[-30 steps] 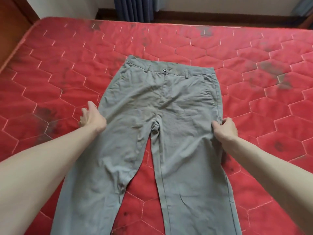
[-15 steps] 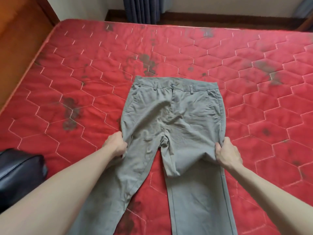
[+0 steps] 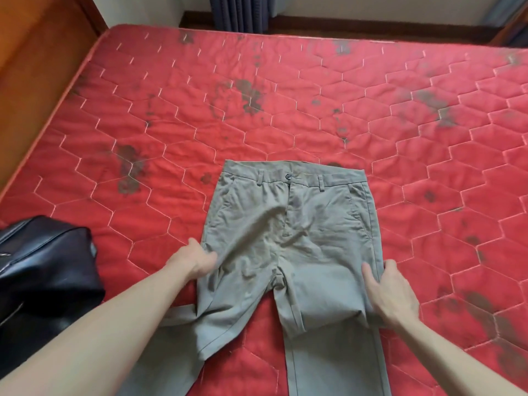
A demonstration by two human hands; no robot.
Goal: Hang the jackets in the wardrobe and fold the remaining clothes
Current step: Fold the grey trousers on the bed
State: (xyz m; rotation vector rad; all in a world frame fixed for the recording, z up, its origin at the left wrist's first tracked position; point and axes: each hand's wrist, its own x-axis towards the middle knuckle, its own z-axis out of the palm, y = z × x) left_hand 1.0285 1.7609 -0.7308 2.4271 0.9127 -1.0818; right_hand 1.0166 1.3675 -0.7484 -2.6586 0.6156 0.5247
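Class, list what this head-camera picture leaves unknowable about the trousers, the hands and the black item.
- Trousers hems: cut off by the bottom edge.
- Left hand fingertips: tucked into trouser fabric.
- Right hand palm: hidden, pressed against fabric.
- Black leather item: cut off by the left edge; bag or jacket unclear.

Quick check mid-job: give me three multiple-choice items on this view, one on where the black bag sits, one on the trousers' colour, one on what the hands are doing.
1. Where is the black bag?
A. at the mattress's left edge
B. on the trousers
C. by the curtain

2. What colour are the trousers?
A. blue
B. grey-green
C. white

3. What are the hands doing?
A. both off the cloth
B. one holds the bag
C. both grip the trousers

A: the bag lies on the red mattress, left of the trousers.
B: the cloth is grey-green.
C: the left hand and the right hand pinch the outer seams.
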